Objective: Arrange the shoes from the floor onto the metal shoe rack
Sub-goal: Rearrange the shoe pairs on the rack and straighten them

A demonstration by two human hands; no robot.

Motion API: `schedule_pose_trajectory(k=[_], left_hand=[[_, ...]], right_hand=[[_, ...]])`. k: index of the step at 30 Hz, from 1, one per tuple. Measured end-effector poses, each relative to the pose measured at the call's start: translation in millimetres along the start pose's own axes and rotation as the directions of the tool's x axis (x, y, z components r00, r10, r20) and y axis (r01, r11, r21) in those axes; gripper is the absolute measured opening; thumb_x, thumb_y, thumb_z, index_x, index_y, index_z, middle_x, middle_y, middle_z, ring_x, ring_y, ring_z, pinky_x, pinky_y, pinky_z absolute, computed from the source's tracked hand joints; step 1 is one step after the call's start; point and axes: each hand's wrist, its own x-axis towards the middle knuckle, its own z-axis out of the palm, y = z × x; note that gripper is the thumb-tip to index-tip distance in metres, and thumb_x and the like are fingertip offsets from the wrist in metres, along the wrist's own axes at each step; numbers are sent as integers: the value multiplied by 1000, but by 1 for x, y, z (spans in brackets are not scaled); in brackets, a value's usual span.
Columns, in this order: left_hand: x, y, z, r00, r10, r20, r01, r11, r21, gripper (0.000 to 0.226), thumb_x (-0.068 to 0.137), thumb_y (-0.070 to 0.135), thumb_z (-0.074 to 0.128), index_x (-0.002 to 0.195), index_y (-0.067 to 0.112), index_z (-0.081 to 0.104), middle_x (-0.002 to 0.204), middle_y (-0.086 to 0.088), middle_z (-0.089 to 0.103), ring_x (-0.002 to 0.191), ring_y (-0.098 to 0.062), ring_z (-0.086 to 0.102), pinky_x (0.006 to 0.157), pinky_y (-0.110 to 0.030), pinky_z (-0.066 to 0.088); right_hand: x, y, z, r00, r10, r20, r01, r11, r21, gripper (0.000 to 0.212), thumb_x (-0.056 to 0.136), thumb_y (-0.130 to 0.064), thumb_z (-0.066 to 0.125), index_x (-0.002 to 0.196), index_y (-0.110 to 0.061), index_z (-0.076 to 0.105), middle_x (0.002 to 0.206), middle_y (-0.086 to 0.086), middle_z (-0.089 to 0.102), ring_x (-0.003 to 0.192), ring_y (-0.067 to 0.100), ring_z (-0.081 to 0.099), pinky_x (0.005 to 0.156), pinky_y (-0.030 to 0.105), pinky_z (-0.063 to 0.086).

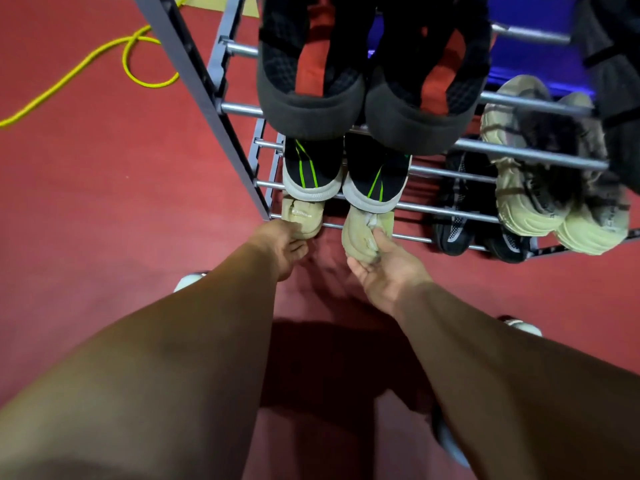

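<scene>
On the bottom rails of the metal shoe rack (pixel 530 154), the left hand (pixel 282 244) curls its fingers under the left beige shoe (pixel 304 216). The right hand (pixel 381 268) pinches the right beige shoe (pixel 358 233). Above and to the right of the fingers, the black-and-green pair (pixel 346 171) and the olive pair (pixel 554 209) sit racked. This pair looks nearly placed.

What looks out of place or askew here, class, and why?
The beige shoe in the right hand sits tilted, overhanging the lowest front rail, unlike its mate. A yellow cord lies looped on the floor.
</scene>
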Motion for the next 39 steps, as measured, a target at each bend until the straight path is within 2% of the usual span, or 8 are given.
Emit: schedule_pose_trajectory(k=[5,9,16,19,22,26,35,39], left_hand=[[-1,-2,-5,1000,-10,21,8,998,67,26,104,9,46,128,6,57,113,-12,59,105,-23,56,77,-30,52],[1,-2,-13,993,87,76,-96,987,128,33,98,-6,48,97,24,63,96,-10,62,76,-13,52,66,-24,43],[-6,-6,-13,975,163,153,-184,973,136,46,96,-8,52,78,32,67,86,-6,59,76,-15,47,66,-26,36],[-10,-3,-9,971,170,166,-185,979,84,45,95,-13,51,104,31,57,91,-3,58,84,-15,51,75,-26,41],[-14,1,-1,972,169,160,-187,977,102,66,96,-10,51,145,33,44,113,-5,65,110,-21,60,99,-33,51],[-20,0,10,976,135,169,-157,980,123,71,98,-8,47,156,32,34,143,-8,54,132,-29,52,109,-39,46],[-19,0,13,986,141,91,-144,989,32,63,97,-8,46,147,30,44,103,-3,64,111,-23,61,107,-39,48],[-16,-6,5,970,219,102,-228,970,82,54,94,-6,49,130,34,52,84,-4,64,72,-15,55,74,-33,51]], right_hand=[[14,-5,18,999,33,14,-33,999,24,29,103,-17,60,132,-17,63,117,6,74,92,16,73,89,37,58],[26,-1,17,998,41,-53,-43,998,-39,41,100,-5,61,137,-23,59,124,4,71,108,20,70,104,42,53],[34,-7,26,1000,-9,10,9,1000,-21,40,105,0,48,135,-23,58,129,7,68,114,22,68,104,41,54],[40,-12,34,1000,18,-7,-18,1000,-7,35,105,-4,51,136,-17,57,127,10,68,114,23,69,103,41,54],[43,-13,35,998,56,-30,-57,997,-53,22,104,-7,53,124,-8,64,121,12,69,112,22,68,107,41,51],[45,-12,31,998,51,-40,-52,998,-19,29,104,-5,52,131,-8,63,125,11,70,113,20,68,106,37,51],[51,-18,38,1000,26,2,-26,999,29,34,104,-4,48,133,-11,63,128,8,69,119,19,66,106,33,49],[56,-13,30,992,30,-119,-44,993,-113,35,103,-7,49,136,-14,59,137,10,59,117,25,58,91,38,52]])
